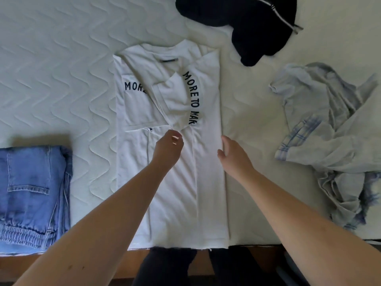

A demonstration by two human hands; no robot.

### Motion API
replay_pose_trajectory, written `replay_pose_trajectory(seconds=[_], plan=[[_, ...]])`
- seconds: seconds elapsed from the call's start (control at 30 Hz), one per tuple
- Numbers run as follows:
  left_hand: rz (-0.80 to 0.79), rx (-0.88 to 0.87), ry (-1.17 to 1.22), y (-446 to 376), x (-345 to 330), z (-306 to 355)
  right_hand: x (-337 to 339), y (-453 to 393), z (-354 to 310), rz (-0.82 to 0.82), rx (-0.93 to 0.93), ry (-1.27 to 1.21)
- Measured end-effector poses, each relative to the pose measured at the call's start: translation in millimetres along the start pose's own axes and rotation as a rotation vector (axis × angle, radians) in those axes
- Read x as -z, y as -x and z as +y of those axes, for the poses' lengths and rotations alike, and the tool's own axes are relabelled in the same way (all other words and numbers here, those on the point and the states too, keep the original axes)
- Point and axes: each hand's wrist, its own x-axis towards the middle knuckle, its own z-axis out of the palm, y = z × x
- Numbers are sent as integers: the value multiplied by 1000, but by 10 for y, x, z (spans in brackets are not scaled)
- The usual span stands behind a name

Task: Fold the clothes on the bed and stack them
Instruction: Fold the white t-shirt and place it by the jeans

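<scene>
A white T-shirt (173, 182) lies in the middle of the bed (51, 69), with both its sides folded inward. The left hand (168, 148) hovers over the shirt's middle with curled fingers, and I cannot tell if it pinches the cloth; the right hand (233, 153) rests with straight fingers on the shirt's right edge. Folded jeans (31, 193) lie to the left, a crumpled light blue garment (329, 131) to the right, and a black garment (253, 27) above.

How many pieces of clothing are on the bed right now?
4: folded blue jeans at left, white T-shirt in the middle, black garment at top, crumpled light blue shirt at right. The crumpled heap may hide more.
</scene>
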Motion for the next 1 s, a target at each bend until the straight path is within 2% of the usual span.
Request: replay_pose_trajectory(seconds=[0.27, 0.43, 0.7, 0.93, 1.0], plan=[[98, -246, -127, -674, 126, 138, 75, -497, -168, 41, -15, -47], [44, -317, -172, -1025, 192, 392, 212, -803, -283, 56, -36, -123], [4, -431, -211, -1607, 117, 916, 340, -1298, -330, 189, -154, -246], [-33, -472, -365, -2313, -116, 1582, 376, -1692, -244, 192, -198, -292], [-64, -463, -475, -2512, -185, 1771, 366, -1758, -220, 180, -210, -318]])
